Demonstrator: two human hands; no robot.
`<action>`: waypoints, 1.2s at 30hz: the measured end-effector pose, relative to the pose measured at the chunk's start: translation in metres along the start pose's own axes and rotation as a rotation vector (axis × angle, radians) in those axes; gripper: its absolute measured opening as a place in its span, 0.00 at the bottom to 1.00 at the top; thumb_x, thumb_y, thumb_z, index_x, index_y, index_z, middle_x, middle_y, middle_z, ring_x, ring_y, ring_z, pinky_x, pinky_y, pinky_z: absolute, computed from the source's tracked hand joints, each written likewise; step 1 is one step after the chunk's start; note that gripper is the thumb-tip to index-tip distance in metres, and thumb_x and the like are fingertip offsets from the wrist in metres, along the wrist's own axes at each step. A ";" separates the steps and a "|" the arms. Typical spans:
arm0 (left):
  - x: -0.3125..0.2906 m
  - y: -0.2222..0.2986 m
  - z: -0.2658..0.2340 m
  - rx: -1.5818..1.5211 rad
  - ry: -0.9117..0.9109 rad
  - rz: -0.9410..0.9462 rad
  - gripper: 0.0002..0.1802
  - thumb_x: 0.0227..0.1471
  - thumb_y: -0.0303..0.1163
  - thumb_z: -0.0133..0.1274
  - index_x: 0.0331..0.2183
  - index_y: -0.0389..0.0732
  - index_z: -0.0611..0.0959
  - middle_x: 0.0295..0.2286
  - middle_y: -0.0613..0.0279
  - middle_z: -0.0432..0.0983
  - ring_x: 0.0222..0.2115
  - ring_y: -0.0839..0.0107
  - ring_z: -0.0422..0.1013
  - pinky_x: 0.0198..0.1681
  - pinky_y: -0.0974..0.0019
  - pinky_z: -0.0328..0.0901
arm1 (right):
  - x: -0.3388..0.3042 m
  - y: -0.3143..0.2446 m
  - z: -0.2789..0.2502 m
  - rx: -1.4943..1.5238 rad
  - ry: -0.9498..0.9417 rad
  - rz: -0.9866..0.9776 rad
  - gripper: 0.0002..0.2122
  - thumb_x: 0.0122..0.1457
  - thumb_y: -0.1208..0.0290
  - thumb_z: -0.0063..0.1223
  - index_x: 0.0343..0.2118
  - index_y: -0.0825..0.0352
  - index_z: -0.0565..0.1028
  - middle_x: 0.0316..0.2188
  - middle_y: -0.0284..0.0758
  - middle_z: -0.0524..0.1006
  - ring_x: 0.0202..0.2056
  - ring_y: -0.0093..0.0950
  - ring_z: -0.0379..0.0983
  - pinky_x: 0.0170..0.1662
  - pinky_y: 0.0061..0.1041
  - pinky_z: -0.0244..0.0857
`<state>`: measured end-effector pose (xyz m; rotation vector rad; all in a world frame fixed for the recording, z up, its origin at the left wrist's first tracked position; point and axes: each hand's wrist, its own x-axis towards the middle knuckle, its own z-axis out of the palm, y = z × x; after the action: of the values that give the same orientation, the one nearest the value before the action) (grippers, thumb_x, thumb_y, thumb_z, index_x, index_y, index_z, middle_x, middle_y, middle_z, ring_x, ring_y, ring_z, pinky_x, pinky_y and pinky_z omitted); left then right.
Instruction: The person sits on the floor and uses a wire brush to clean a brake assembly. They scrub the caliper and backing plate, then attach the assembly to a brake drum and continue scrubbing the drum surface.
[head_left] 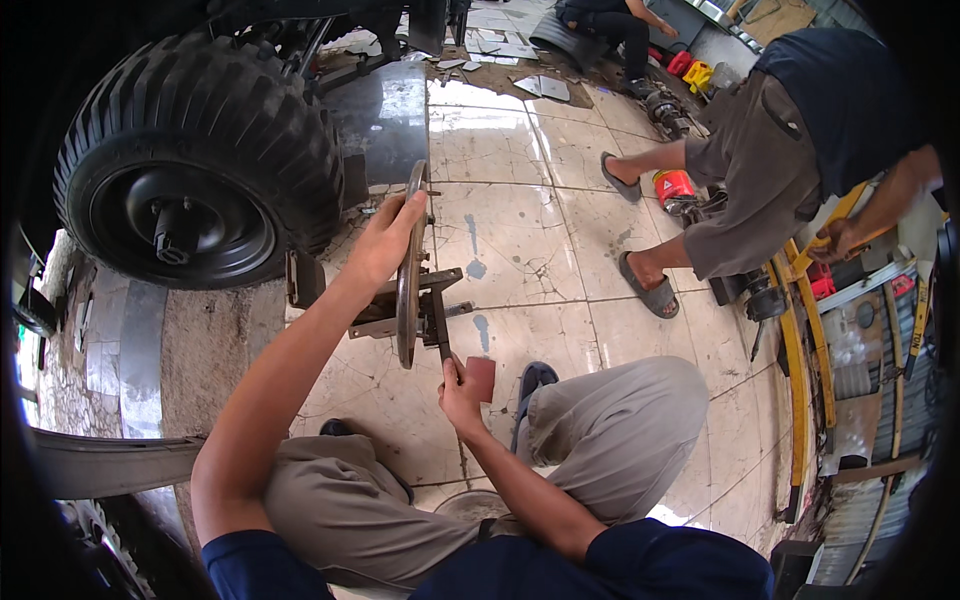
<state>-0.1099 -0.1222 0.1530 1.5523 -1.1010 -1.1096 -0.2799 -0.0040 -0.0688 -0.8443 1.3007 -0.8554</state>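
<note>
A round metal disc stands nearly edge-on before me, with studs or bolts on its right side. My left hand is closed on the disc's upper left edge; some fingers are hidden behind it. Beside the disc, a dark metal bar slants down from a metal bracket. My right hand is closed at the bar's lower end, with a reddish-brown sheet of sandpaper in its fingers. Whether it also grips the bar, I cannot tell.
A large black tyre on a vehicle stands at the left. At the right, a co-worker in grey trousers bends by a yellow metal frame. A red container sits near their feet. Broken tiles lie farther back, near another person.
</note>
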 end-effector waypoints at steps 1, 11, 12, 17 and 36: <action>-0.001 0.001 0.000 -0.004 0.000 0.009 0.44 0.58 0.64 0.44 0.60 0.35 0.68 0.55 0.48 0.68 0.58 0.60 0.62 0.62 0.63 0.52 | -0.005 -0.008 0.005 0.073 -0.003 0.003 0.22 0.69 0.57 0.45 0.61 0.62 0.68 0.14 0.23 0.61 0.14 0.14 0.58 0.17 0.20 0.53; 0.005 -0.008 -0.002 -0.022 0.026 0.051 0.45 0.58 0.63 0.43 0.63 0.37 0.63 0.56 0.48 0.67 0.59 0.59 0.61 0.62 0.63 0.52 | -0.001 -0.028 0.007 0.117 -0.046 0.130 0.23 0.68 0.56 0.46 0.62 0.62 0.66 0.14 0.22 0.61 0.13 0.14 0.56 0.17 0.19 0.51; 0.005 -0.008 -0.002 -0.006 0.030 0.047 0.45 0.58 0.63 0.43 0.63 0.38 0.63 0.57 0.48 0.66 0.60 0.59 0.61 0.63 0.63 0.51 | 0.000 -0.032 0.004 0.050 -0.039 0.101 0.23 0.68 0.55 0.46 0.62 0.62 0.66 0.14 0.22 0.61 0.13 0.14 0.56 0.17 0.19 0.52; 0.003 -0.004 -0.004 0.023 0.030 -0.002 0.44 0.58 0.64 0.42 0.63 0.41 0.63 0.59 0.49 0.63 0.62 0.57 0.58 0.64 0.62 0.50 | -0.002 -0.042 0.004 0.044 -0.017 0.079 0.24 0.68 0.54 0.46 0.61 0.62 0.67 0.13 0.22 0.61 0.13 0.15 0.56 0.17 0.20 0.52; 0.005 -0.019 -0.004 -0.017 0.043 0.250 0.33 0.62 0.43 0.48 0.64 0.44 0.62 0.54 0.50 0.67 0.56 0.63 0.63 0.61 0.63 0.56 | -0.007 -0.014 0.000 -0.044 -0.014 0.057 0.22 0.68 0.57 0.45 0.60 0.62 0.68 0.15 0.23 0.61 0.14 0.15 0.57 0.18 0.20 0.53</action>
<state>-0.1021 -0.1230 0.1345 1.3755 -1.2163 -0.9098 -0.2810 -0.0037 -0.0534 -0.8419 1.3290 -0.7771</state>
